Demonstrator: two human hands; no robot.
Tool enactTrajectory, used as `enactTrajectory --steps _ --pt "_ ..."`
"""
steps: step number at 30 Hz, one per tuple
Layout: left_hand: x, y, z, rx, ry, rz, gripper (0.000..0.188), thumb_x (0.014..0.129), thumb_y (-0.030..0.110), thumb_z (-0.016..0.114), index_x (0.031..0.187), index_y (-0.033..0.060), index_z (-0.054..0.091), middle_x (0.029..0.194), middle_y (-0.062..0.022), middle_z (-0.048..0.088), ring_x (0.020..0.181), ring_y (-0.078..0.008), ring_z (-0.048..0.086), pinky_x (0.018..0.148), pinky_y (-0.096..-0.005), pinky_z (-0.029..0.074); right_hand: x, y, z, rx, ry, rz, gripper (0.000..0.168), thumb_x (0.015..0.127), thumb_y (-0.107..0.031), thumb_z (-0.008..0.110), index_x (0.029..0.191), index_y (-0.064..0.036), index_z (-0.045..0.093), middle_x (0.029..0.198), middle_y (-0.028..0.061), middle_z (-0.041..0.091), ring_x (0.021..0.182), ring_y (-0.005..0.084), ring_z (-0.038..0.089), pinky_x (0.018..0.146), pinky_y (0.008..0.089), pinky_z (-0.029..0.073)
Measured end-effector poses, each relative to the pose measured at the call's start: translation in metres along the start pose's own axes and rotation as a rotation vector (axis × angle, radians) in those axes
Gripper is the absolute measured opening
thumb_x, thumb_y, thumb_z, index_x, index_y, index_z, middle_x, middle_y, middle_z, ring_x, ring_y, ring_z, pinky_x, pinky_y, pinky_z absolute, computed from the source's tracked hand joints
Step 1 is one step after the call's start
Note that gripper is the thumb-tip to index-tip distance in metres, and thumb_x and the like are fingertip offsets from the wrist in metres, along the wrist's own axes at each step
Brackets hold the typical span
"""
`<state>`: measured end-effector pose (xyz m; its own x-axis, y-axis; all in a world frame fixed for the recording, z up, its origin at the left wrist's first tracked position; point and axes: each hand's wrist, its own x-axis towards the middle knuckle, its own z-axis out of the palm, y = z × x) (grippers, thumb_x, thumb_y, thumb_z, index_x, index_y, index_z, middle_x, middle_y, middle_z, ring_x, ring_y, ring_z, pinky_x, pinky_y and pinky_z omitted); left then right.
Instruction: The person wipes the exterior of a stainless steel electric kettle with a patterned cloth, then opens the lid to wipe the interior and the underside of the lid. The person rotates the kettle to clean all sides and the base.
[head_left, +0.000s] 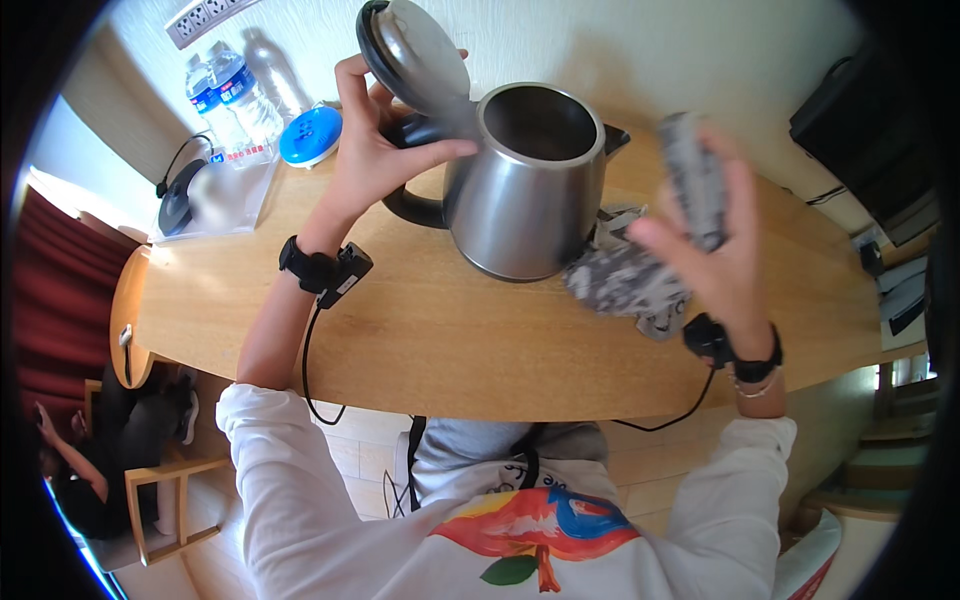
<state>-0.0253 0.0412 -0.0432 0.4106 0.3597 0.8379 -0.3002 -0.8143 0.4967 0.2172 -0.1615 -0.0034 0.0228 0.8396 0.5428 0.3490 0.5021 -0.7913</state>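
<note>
A brushed stainless-steel electric kettle (525, 210) stands upright on the wooden table, its lid (420, 56) swung up and its dark mouth uncovered. My left hand (371, 142) holds the raised lid from behind, above the black handle (416, 210), with the thumb stretched towards the kettle's rim. Right of the kettle, my right hand (720, 240) is lifted and grips a folded grey patterned cloth (694, 176), blurred by motion. Beneath it, a crumpled grey patterned cloth (630, 277) lies against the kettle's base; whether the two pieces join cannot be told.
Two plastic water bottles (236, 94), a round blue-topped object (311, 135) and a clear tray (255, 210) with a black kettle base (182, 199) stand at the back left. A dark screen (862, 142) is at the right. A seated person (90, 465) is at the lower left.
</note>
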Motion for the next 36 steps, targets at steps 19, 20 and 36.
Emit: enactTrajectory --steps 19,20,36 --pt "-0.012 0.008 -0.005 -0.425 -0.046 -0.259 0.095 0.079 0.031 0.083 0.146 0.0104 0.019 0.134 -0.0184 0.051 0.120 -0.0329 0.061 0.099 -0.0433 0.052 0.124 0.060 -0.021 -0.425 -0.402 -0.372 0.034 0.093 -0.030 0.069 0.115 -0.004 0.070 0.103 0.0038 0.072 0.080 0.0103 0.063 0.058 0.0256 0.049" --pt "-0.012 0.009 -0.004 -0.347 -0.017 -0.221 0.094 0.078 0.030 0.084 0.146 0.0085 0.023 0.133 -0.0165 0.053 0.120 -0.0301 0.060 0.100 -0.0416 0.050 0.121 0.059 -0.017 -0.382 -0.448 -0.278 0.033 0.093 -0.029 0.069 0.112 -0.003 0.071 0.103 0.0043 0.072 0.081 0.0114 0.064 0.059 0.0272 0.050" --pt "-0.016 0.045 0.014 -0.216 -0.091 -0.222 0.062 0.097 0.030 0.062 0.145 -0.0013 0.039 0.138 -0.0152 0.054 0.127 -0.0239 0.052 0.107 -0.0376 0.041 0.053 -0.015 0.008 -0.330 -0.399 -0.287 0.014 0.084 0.004 0.069 0.098 0.002 0.071 0.095 0.0119 0.069 0.084 0.0214 0.065 0.073 0.0279 0.049"
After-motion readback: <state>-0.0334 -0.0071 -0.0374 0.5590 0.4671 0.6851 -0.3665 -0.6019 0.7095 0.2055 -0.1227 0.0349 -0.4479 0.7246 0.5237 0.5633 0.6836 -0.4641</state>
